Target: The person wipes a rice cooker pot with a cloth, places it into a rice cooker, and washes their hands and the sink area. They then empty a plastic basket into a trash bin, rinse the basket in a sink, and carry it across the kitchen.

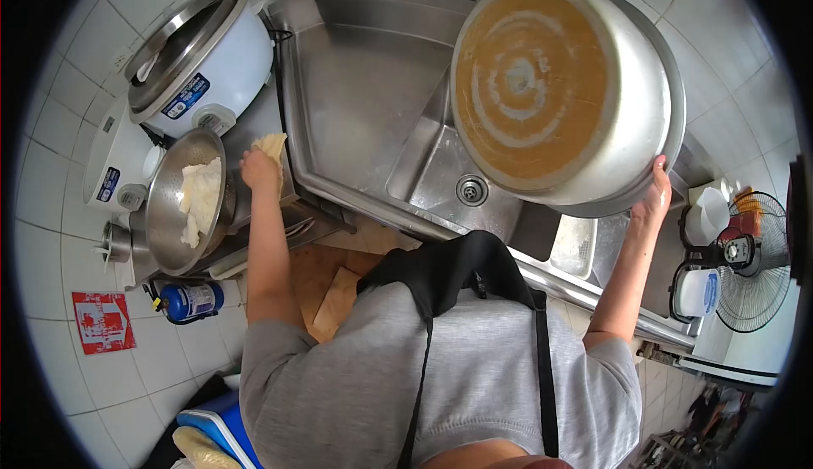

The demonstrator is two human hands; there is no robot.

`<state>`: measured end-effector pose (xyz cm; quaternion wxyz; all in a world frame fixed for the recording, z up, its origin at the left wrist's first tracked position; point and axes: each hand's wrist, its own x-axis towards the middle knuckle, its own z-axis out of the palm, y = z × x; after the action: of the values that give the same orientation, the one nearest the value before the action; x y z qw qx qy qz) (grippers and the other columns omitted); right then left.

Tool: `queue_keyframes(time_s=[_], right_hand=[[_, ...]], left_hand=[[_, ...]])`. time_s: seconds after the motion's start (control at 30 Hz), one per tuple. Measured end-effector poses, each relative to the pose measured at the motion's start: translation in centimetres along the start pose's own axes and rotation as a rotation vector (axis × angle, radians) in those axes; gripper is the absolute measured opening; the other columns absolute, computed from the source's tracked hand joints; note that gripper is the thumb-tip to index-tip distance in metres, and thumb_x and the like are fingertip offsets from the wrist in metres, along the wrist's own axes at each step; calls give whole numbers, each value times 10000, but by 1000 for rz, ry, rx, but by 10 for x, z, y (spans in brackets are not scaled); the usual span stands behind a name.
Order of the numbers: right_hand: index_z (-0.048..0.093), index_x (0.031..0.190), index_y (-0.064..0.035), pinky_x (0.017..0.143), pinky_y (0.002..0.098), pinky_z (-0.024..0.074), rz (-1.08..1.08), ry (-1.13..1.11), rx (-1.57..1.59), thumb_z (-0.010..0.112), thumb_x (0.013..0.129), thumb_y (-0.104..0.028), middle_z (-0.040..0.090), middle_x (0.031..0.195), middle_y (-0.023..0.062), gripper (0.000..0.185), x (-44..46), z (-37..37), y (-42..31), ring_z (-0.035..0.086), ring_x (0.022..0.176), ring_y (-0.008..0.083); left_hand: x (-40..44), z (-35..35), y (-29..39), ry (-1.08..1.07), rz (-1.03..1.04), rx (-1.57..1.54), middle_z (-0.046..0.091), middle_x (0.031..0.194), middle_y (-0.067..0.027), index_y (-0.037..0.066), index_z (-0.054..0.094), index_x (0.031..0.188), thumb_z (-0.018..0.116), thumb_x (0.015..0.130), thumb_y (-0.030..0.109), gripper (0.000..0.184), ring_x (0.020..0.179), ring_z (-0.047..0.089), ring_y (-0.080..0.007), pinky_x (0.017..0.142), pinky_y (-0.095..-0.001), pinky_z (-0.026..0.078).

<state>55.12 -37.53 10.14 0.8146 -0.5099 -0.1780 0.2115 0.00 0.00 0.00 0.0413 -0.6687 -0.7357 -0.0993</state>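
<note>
A steel counter [268,122] and a steel sink unit [364,96] are seen near the left hand [262,166].

On the counter, a large rice cooker [212,75] is placed beyond and to the left of this hand; a second white cooker [106,164] is placed farther left, and between it and the hand a perforated steel bowl [165,215] is rested, tilted. The sink unit is extended from the right of this hand toward the right hand [652,194]; in it, a light perforated tray [573,247] is laid, to the left of the right hand and nearer to the body. How the tray is supported cannot be told.
</note>
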Motion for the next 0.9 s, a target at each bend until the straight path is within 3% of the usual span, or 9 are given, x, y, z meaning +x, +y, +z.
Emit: queue_keyframes(time_s=[0.1, 0.27, 0.37, 0.5, 0.53, 0.63, 0.67, 0.77, 0.9], right_hand=[[550, 987, 25, 740, 305, 432, -75, 101, -97, 588, 822, -277, 585, 919, 94, 346, -8, 5, 11, 553, 805, 187], [573, 998, 10, 747, 287, 417, -25, 132, -134, 583, 826, -258, 593, 897, 72, 319, -13, 10, 59, 537, 819, 153], [585, 980, 14, 746, 289, 417, 21, 132, -119, 580, 827, -258, 597, 884, 69, 312, -15, 8, 82, 538, 814, 152], [579, 982, 10, 719, 294, 427, 106, 160, -56, 582, 824, -247, 598, 872, 71, 302, -27, 13, 101, 548, 769, 161], [581, 975, 2, 733, 292, 420, 138, 140, -25, 588, 820, -246, 597, 858, 60, 293, -30, 13, 105, 541, 773, 153], [574, 959, -16, 726, 283, 417, 196, 170, -38, 581, 827, -251, 594, 836, 46, 270, -30, 8, 127, 540, 754, 147], [573, 952, -21, 714, 274, 416, 227, 150, 4, 576, 831, -252, 595, 833, 39, 261, -33, 6, 126, 539, 748, 143], [574, 941, -23, 709, 269, 415, 239, 198, -8, 573, 833, -250, 594, 831, 34, 251, -33, -2, 136, 537, 746, 135], [579, 924, -20, 728, 251, 402, 194, 179, -64, 561, 842, -251, 593, 831, 26, 246, -39, -4, 147, 517, 730, 108]], left_hand=[[-13, 3, 0, -40, -79, -5, 540, 1068, -178, 20, 572, 989, 570, 760, 180, 279, 990, 523, -331, 794, -368, 461], [6, 8, -10, -47, -137, -118, 603, 940, -184, 45, 609, 886, 515, 772, 209, 221, 894, 576, -331, 756, -404, 465], [7, 12, -15, 18, -65, -151, 600, 912, -189, 26, 613, 874, 431, 819, 227, 277, 850, 583, -337, 729, -416, 469], [13, 14, -16, 132, -96, -390, 587, 887, -234, -15, 552, 889, 468, 795, 204, 252, 878, 558, -365, 749, -431, 434], [16, 20, -19, 189, -74, -606, 575, 891, -262, -51, 533, 903, 451, 815, 198, 276, 881, 552, -378, 751, -437, 426], [28, 29, -17, 413, -85, -727, 560, 922, -257, -52, 530, 898, 433, 834, 116, 205, 826, 558, -394, 710, -412, 433], [32, 30, -16, 400, -114, -671, 554, 967, -252, -68, 521, 934, 396, 871, 147, 256, 865, 559, -374, 757, -406, 435], [39, 29, 4, 55, -410, -1803, 562, 1004, -219, -57, 509, 1009, 358, 898, 200, 318, 958, 538, -359, 848, -419, 412], [10, -8, 45, -370, -572, -2295, 553, 1052, -167, -33, 489, 1079, 378, 892, 286, 386, 1031, 513, -325, 840, -456, 436]])
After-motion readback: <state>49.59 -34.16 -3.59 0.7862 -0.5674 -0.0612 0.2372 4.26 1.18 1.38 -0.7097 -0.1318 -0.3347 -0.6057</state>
